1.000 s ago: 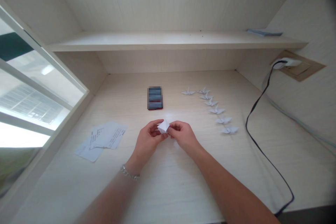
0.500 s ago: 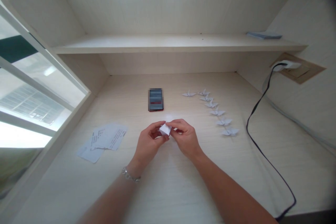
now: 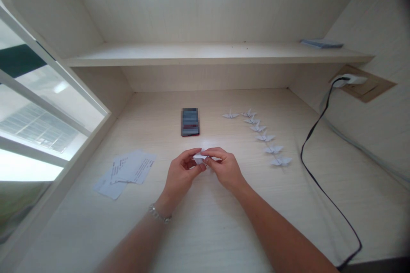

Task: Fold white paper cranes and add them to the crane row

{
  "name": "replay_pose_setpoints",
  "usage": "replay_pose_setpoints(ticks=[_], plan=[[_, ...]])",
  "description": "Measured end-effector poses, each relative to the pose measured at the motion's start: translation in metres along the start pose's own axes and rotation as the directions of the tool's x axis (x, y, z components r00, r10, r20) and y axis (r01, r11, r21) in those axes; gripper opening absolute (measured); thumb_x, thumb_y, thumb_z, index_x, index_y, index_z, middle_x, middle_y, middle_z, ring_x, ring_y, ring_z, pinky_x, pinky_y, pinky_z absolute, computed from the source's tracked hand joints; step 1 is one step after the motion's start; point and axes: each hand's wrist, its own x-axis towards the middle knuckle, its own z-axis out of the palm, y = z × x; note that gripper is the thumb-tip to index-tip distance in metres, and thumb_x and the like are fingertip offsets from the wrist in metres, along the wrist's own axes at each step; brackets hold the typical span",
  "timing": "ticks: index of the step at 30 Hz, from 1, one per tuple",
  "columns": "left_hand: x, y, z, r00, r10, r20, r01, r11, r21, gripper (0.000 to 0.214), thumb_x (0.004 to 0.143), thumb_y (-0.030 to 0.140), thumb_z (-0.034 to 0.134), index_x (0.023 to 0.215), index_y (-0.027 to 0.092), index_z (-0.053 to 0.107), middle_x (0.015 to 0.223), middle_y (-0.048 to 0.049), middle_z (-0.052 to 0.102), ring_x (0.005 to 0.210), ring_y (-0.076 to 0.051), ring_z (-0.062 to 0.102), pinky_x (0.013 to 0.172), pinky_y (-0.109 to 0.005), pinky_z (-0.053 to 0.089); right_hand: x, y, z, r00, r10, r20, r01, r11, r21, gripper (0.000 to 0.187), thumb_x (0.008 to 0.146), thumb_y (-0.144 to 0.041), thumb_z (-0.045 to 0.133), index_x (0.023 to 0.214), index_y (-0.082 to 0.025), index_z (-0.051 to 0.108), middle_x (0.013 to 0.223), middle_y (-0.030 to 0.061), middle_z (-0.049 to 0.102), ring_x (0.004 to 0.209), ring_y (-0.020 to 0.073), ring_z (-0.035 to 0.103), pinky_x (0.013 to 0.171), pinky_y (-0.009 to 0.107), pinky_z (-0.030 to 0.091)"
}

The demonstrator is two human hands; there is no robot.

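Note:
Between my two hands is a small folded white paper (image 3: 199, 158). My left hand (image 3: 182, 168) pinches its left side, and a bracelet circles that wrist. On the other side, my right hand (image 3: 226, 166) grips the paper with thumb and forefinger, the thumb lying across its front. Fingers partly cover the folds. Several white paper cranes (image 3: 265, 137) stand in a slanting row to the right of my hands. Left of my hands, a few loose paper sheets (image 3: 136, 168) with printed text overlap on the desk.
A phone (image 3: 190, 122) lies flat on the desk (image 3: 205, 230) just beyond my hands. From a wall socket (image 3: 368, 85), a black cable (image 3: 303, 149) runs down the right side. Above the back of the desk is a shelf (image 3: 205, 53) with a flat pale object (image 3: 322, 44) on it.
My right thumb has moved in over the front of the folded paper, covering more of it. The paper looks flatter from here. My left hand holds nearly the same place.

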Motion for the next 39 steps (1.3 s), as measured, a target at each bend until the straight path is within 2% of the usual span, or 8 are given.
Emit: replay_pose_setpoints(ticks=[9,17,22,25,28,32,35,39], plan=[[-0.0014,0.0001,0.0017,0.998,-0.059,0.022,0.06,0.995,-0.076,0.041,0.061,0.021,0.073,0.1,0.015,0.063,0.088,-0.007,0.068,0.08,-0.019,0.063,0.069,-0.033,0.054,0.0032,0.0026,0.001,0.995,0.096,-0.029,-0.093,0.993,0.073,0.016,0.07,-0.029,0.064,0.08,-0.017,0.068,0.078,0.0055,0.068,0.072,0.0175,0.061,0.061,0.026,0.047],[-0.0016,0.0007,0.0017,0.997,-0.022,0.074,0.022,1.0,0.002,0.04,0.063,0.02,0.073,0.102,0.014,0.064,0.095,-0.0091,0.068,0.083,-0.018,0.062,0.073,-0.029,0.051,0.0038,0.0042,0.0014,0.978,0.209,0.0,-0.203,0.95,0.236,0.019,0.068,-0.033,0.065,0.076,-0.016,0.065,0.069,0.0029,0.065,0.061,0.0143,0.058,0.057,0.026,0.047],[-0.0015,0.0026,0.0006,0.997,-0.057,0.056,0.065,0.987,-0.146,0.028,0.076,0.027,0.061,0.101,0.013,0.064,0.097,-0.0103,0.066,0.083,-0.018,0.061,0.073,-0.033,0.052,0.0032,0.0023,0.0028,0.966,0.258,0.028,-0.252,0.904,0.345,0.022,0.067,-0.036,0.067,0.075,-0.016,0.063,0.068,0.0013,0.063,0.06,0.0144,0.058,0.056,0.027,0.048],[-0.0007,0.0031,-0.0002,0.996,-0.079,0.046,0.086,0.979,-0.185,0.024,0.074,0.025,0.063,0.094,0.012,0.066,0.093,-0.0103,0.066,0.082,-0.019,0.061,0.076,-0.036,0.051,0.0036,0.0031,0.003,0.966,0.254,0.052,-0.256,0.903,0.344,0.022,0.068,-0.036,0.065,0.077,-0.016,0.064,0.069,0.0016,0.063,0.061,0.0144,0.058,0.056,0.027,0.048],[0.0004,0.0022,-0.0008,0.994,-0.098,0.037,0.104,0.972,-0.209,0.022,0.071,0.021,0.065,0.091,0.011,0.067,0.09,-0.01,0.067,0.081,-0.019,0.062,0.076,-0.036,0.051,0.0036,0.005,0.0024,0.974,0.219,0.055,-0.226,0.928,0.297,0.021,0.072,-0.034,0.062,0.08,-0.016,0.064,0.071,0.0028,0.064,0.063,0.0149,0.058,0.057,0.027,0.048],[0.0011,0.0004,-0.0008,0.994,-0.11,0.016,0.111,0.976,-0.19,0.019,0.07,0.019,0.065,0.087,0.011,0.068,0.086,-0.0085,0.068,0.08,-0.019,0.062,0.076,-0.034,0.051,0.001,0.0045,0.001,0.993,0.116,0.007,-0.116,0.991,0.059,0.018,0.073,-0.03,0.061,0.083,-0.016,0.065,0.077,0.0045,0.065,0.07,0.0168,0.059,0.063,0.028,0.048],[0.001,-0.0006,-0.0003,0.994,-0.111,0.015,0.112,0.981,-0.157,0.018,0.068,0.019,0.067,0.085,0.012,0.068,0.084,-0.0074,0.068,0.079,-0.018,0.062,0.075,-0.032,0.051,-0.0017,0.002,0.0007,0.999,0.028,-0.022,-0.03,0.993,-0.112,0.017,0.074,-0.03,0.061,0.085,-0.017,0.065,0.083,0.0049,0.065,0.074,0.0174,0.06,0.065,0.027,0.047],[0.002,-0.003,-0.0004,0.996,-0.092,0.016,0.093,0.991,-0.094,0.02,0.068,0.02,0.068,0.086,0.013,0.067,0.084,-0.0066,0.068,0.076,-0.016,0.061,0.071,-0.028,0.05,-0.0032,0.0002,0.0017,1.0,-0.008,-0.025,0.002,0.977,-0.214,0.015,0.078,-0.03,0.057,0.083,-0.018,0.064,0.079,0.0037,0.064,0.072,0.0162,0.059,0.063,0.026,0.045]])
